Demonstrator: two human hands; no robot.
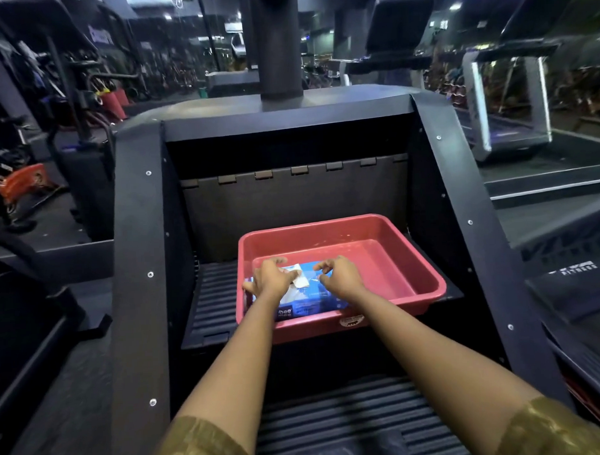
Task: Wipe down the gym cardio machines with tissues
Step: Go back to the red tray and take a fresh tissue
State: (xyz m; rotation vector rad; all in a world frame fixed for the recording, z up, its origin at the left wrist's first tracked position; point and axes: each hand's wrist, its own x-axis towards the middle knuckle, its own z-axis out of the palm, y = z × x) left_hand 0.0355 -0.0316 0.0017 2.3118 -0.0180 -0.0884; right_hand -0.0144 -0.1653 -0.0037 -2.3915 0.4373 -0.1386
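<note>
While the blue tissue pack (pixel 304 303) lies in a red tray (pixel 430 285) on a stair-climber step (pixel 214 298), the left hand (pixel 269 277) grips its edge and the right hand (pixel 341 277) pinches its top wrapper; no tissue is out, so wiping seems unstarted.

My left forearm (pixel 242 358) and right forearm (pixel 421 345) reach forward and down, bare, drawing closer toward the wrists. My left hand (pixel 271 277) lies palm down, fingers curled and thumb spread out to the left, gripping the tissue pack (pixel 308 303). My right hand (pixel 341 277) sits just beside it, palm down, fingers hooked like a claw; whether they pinch anything, I cannot tell.
</note>
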